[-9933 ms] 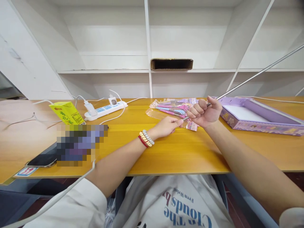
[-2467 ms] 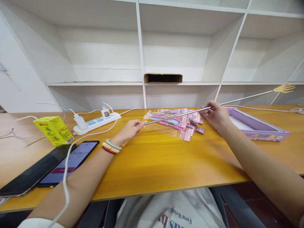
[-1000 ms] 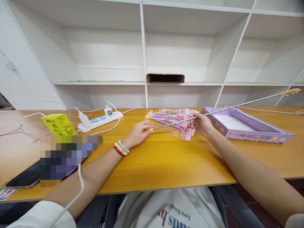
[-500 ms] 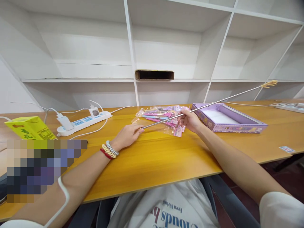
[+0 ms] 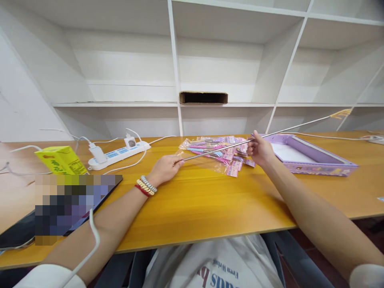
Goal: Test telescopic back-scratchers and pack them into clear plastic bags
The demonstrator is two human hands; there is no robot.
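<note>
A person's left hand pinches the near end of a thin extended telescopic metal rod at centre frame, while the right hand is closed around its middle above pink packets on the yellow wooden desk. The rod appears mid-adjustment; sliding its sections calls for steady, opposed grips.

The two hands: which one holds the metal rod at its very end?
The left hand, the one with bead bracelets on its wrist, pinches the near end of the metal rod. The right hand grips it farther along, beside the purple box.
</note>
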